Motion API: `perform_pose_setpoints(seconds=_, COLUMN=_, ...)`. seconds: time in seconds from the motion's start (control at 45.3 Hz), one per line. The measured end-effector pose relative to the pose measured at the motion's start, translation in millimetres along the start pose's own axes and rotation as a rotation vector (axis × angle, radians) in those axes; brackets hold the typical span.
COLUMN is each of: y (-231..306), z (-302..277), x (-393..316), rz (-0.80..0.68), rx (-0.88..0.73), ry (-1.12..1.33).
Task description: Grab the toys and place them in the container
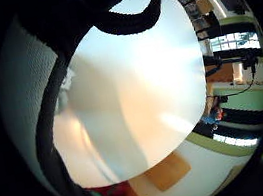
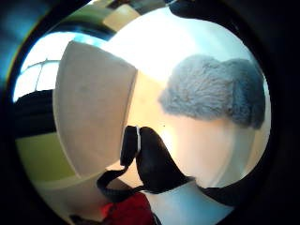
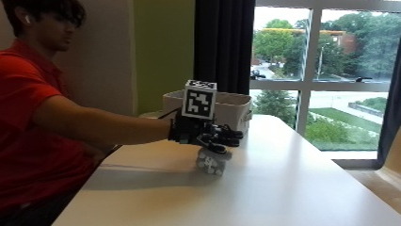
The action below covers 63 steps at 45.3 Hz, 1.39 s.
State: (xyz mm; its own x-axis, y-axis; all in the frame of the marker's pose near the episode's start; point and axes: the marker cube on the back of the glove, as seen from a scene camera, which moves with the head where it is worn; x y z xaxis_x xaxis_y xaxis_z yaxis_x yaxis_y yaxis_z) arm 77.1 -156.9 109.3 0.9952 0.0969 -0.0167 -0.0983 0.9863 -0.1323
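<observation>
Seemingly grip just above toy

A white table carries it all. A small grey plush toy lies on it near the middle. Farther back, at the table's far end by the wall, a white container stands right on the top.

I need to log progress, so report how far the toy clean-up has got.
Nothing looks done yet: the contents of the white fabric container are hidden. In hand: the black-gloved right hand hovers over the grey fluffy plush toy, which lies on the white table; no grip shows. Left: grasp the toy and drop it in the container.
</observation>
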Motion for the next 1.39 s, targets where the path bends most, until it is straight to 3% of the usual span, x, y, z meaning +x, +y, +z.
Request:
perform_pose_setpoints(seconds=0.199, y=-8, z=14, x=-1, rz=-0.032, rx=0.084, ry=0.029)
perform_pose_setpoints(seconds=0.552, y=-23, z=39, x=6, rz=0.022, rx=-0.002, ry=0.193)
perform_pose_setpoints(seconds=1.171, y=-37, z=44, x=-4, rz=-0.02, rx=-0.019, ry=0.154)
perform_pose_setpoints(seconds=1.325, y=-35, z=42, x=-8, rz=-0.102, rx=0.035, ry=0.239)
perform_pose_setpoints(seconds=1.392, y=-35, z=41, x=-10, rz=-0.07, rx=0.071, ry=0.263)
